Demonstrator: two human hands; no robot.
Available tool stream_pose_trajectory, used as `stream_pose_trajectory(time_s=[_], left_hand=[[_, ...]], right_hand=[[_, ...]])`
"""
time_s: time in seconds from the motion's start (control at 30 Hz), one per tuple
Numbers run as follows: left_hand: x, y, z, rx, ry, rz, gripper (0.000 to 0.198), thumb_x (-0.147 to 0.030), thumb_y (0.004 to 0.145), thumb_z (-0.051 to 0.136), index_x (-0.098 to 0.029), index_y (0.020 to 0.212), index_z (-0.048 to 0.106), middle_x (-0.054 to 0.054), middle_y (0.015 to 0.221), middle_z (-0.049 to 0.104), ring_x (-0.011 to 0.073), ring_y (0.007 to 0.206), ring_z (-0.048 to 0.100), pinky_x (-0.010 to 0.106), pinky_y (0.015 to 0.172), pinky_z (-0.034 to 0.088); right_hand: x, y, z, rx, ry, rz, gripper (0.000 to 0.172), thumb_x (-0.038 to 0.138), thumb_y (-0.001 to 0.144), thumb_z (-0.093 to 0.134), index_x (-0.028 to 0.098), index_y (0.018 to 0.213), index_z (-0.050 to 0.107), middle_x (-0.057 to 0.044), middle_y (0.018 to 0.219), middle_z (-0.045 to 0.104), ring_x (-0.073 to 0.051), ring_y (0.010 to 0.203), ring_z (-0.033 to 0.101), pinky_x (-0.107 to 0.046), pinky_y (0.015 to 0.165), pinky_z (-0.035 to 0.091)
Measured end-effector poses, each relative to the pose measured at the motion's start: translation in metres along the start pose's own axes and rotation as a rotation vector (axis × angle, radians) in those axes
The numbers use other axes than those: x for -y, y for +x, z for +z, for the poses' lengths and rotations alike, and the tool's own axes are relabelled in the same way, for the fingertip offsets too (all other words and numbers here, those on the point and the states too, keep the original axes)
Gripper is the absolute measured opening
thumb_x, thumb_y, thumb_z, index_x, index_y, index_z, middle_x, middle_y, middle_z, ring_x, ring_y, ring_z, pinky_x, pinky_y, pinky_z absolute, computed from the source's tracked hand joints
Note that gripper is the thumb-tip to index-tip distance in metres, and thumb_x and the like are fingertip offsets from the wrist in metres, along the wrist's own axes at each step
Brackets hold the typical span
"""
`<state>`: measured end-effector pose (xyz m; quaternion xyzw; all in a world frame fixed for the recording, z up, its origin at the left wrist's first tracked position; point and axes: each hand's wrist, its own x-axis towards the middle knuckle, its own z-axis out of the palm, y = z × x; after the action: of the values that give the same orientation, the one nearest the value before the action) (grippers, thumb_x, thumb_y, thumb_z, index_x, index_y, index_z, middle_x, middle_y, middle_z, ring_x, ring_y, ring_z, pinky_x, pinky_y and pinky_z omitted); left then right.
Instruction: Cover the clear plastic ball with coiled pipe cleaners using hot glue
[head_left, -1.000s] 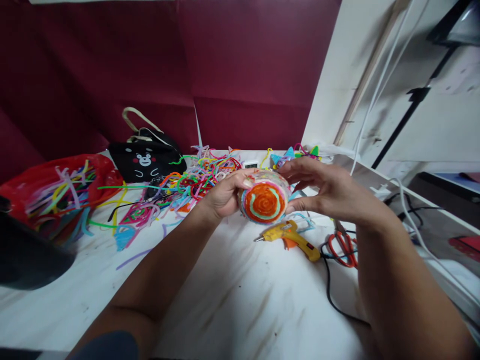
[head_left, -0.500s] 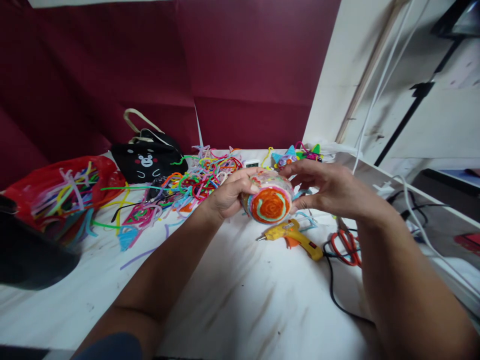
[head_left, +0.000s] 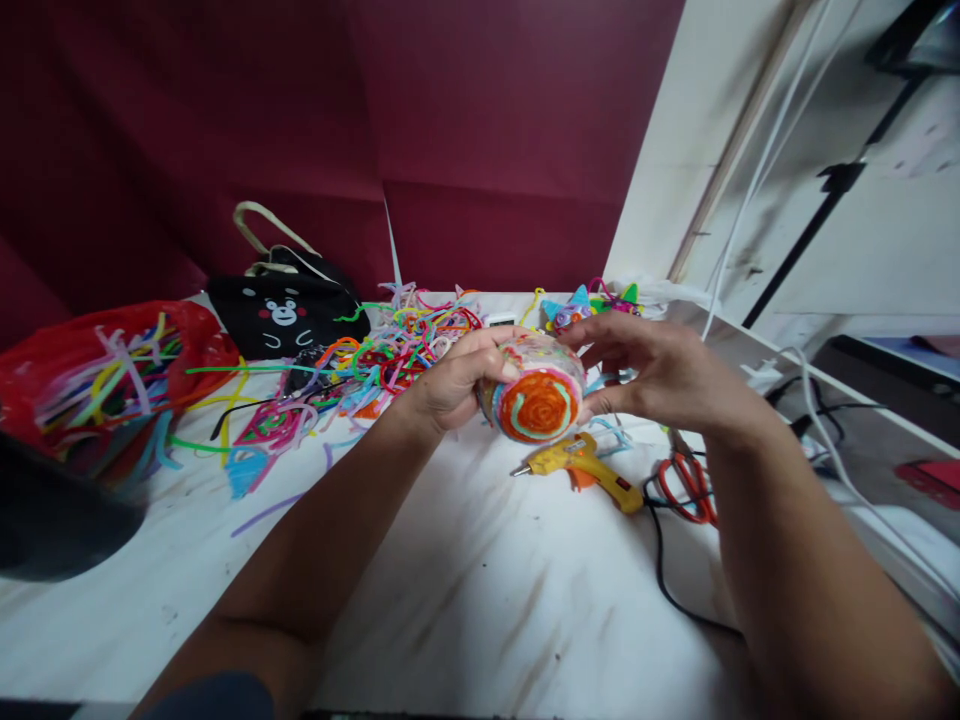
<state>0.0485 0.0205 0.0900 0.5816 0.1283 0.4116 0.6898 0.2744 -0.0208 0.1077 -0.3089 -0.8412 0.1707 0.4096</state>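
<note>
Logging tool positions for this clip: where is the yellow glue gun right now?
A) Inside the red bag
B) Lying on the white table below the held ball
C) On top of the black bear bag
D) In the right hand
B: the yellow glue gun lies on the white table, just below the pipe-cleaner ball that the left hand and right hand both hold.

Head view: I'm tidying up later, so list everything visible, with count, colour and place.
Coiled bowl: one, orange spiral base, held above table.
Glue gun: one, yellow, under the bowl.
Scissors: one, red handles, right of gun.
Pipe cleaners: loose pile, multicoloured, table centre.
Plastic bag: one, red, left.
Bear bag: one, black, back left.
Table: white.
Left hand: grips bowl.
Right hand: grips bowl.
</note>
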Motion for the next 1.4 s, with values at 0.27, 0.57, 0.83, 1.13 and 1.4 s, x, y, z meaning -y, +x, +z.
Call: stream_pose_trajectory(time_s=[0.27, 0.57, 0.83, 1.13, 1.4], left_hand=[[0.008, 0.008, -0.005, -0.038, -0.088, -0.104, 0.04, -0.015, 0.052, 0.06, -0.009, 0.091, 0.068, 0.009, 0.087, 0.076, 0.0279, 0.092, 0.07, 0.035, 0.085, 0.054], [0.012, 0.009, -0.008, -0.02, -0.137, -0.164, 0.043, -0.017, 0.055, 0.057, -0.008, 0.096, 0.067, 0.012, 0.091, 0.076, 0.0287, 0.093, 0.071, 0.038, 0.087, 0.053], [0.012, 0.002, -0.013, -0.095, -0.127, -0.163, 0.038, -0.013, 0.054, 0.057, -0.008, 0.09, 0.069, 0.011, 0.084, 0.076, 0.0279, 0.089, 0.071, 0.037, 0.086, 0.053], [0.02, -0.035, -0.034, -0.363, -0.167, -0.304, 0.026, -0.014, 0.063, 0.054, -0.009, 0.084, 0.069, 0.008, 0.071, 0.075, 0.0193, 0.063, 0.069, 0.028, 0.066, 0.055], [0.023, -0.069, -0.047, -0.482, -0.195, -0.32, 0.015, -0.014, 0.069, 0.052, -0.009, 0.074, 0.065, 0.007, 0.061, 0.07, 0.0165, 0.053, 0.065, 0.025, 0.057, 0.054]], right_hand=[[-0.01, 0.001, -0.002, 0.066, 0.132, 0.075, 0.057, 0.045, 0.065, 0.087, 0.021, 0.112, 0.066, -0.007, 0.114, 0.065, -0.021, 0.091, 0.068, -0.035, 0.081, 0.058], [-0.008, 0.002, -0.005, 0.103, 0.23, 0.118, 0.046, 0.039, 0.068, 0.085, 0.02, 0.106, 0.067, -0.007, 0.113, 0.067, -0.02, 0.091, 0.069, -0.033, 0.079, 0.06], [-0.02, 0.003, 0.0, 0.109, 0.068, 0.107, 0.048, 0.048, 0.072, 0.081, 0.018, 0.106, 0.066, -0.009, 0.105, 0.071, -0.021, 0.092, 0.068, -0.036, 0.082, 0.056], [-0.03, 0.009, 0.033, 0.263, -0.135, 0.076, 0.041, 0.046, 0.081, 0.073, 0.015, 0.108, 0.066, -0.011, 0.102, 0.072, -0.023, 0.091, 0.068, -0.035, 0.078, 0.053], [-0.027, 0.008, 0.059, 0.354, -0.189, 0.06, 0.032, 0.039, 0.082, 0.071, 0.014, 0.102, 0.068, -0.01, 0.093, 0.073, -0.02, 0.08, 0.068, -0.03, 0.072, 0.052]])
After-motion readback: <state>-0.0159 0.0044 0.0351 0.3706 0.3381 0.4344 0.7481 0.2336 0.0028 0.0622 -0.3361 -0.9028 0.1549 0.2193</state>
